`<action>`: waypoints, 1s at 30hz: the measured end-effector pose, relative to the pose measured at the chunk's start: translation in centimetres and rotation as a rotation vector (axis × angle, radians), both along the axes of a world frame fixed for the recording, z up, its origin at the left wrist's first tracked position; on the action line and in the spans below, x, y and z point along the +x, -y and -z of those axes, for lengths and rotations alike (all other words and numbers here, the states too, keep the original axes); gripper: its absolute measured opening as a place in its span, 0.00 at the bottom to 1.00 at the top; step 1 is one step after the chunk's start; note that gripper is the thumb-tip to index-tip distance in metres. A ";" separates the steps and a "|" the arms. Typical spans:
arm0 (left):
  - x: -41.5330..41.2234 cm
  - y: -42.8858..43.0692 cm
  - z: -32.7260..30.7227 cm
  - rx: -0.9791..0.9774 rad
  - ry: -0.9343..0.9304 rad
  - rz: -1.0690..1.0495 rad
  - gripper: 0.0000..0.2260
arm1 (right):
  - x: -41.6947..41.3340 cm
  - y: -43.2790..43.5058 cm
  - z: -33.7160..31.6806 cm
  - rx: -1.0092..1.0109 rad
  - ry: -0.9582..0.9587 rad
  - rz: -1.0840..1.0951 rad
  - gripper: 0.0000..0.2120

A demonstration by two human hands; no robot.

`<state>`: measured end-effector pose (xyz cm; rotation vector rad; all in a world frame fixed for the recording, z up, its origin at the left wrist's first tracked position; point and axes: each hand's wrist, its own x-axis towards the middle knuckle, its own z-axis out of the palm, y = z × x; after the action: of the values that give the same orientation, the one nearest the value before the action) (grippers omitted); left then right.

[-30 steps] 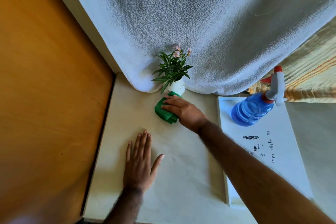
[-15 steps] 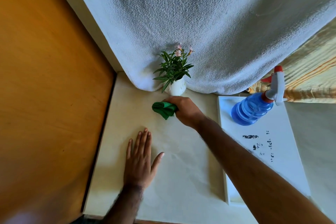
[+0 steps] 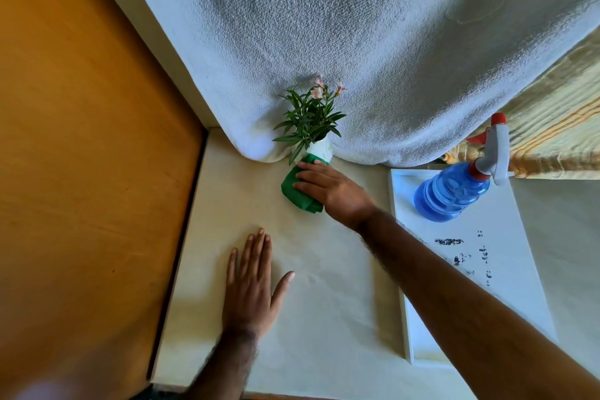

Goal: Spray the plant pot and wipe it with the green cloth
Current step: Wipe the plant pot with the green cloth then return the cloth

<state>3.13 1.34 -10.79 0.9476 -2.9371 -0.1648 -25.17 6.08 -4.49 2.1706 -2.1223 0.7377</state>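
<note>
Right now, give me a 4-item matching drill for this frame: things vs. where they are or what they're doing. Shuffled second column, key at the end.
Things
1. cloth
2. spray bottle
3. left hand
4. pot

Places or states
A. flat on the table, palm down, holding nothing
B. standing on the white board at the right
C. at the back, against the hanging white fabric
D. pressed against the pot's base under the right hand

Pairs: 1-D, 2-B, 3-A, 4-C
</note>
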 end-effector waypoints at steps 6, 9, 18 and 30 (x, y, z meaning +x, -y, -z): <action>0.0 0.0 0.0 0.016 -0.002 0.002 0.37 | 1.4 -1.6 1.0 0.050 0.343 0.299 0.23; 0.1 0.0 0.1 0.024 0.000 0.005 0.37 | 1.1 -2.3 1.2 0.030 0.398 0.404 0.24; 0.1 0.1 -0.3 0.073 0.042 -0.011 0.39 | 1.6 -6.2 -2.8 0.023 0.110 0.209 0.23; -0.1 0.1 -1.0 0.107 0.017 0.002 0.38 | 4.6 -25.4 1.2 0.113 0.011 0.710 0.34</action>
<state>3.05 1.28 -9.82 0.9633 -2.9708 -0.3186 -20.58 31.44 -5.71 1.2613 -2.7143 0.5617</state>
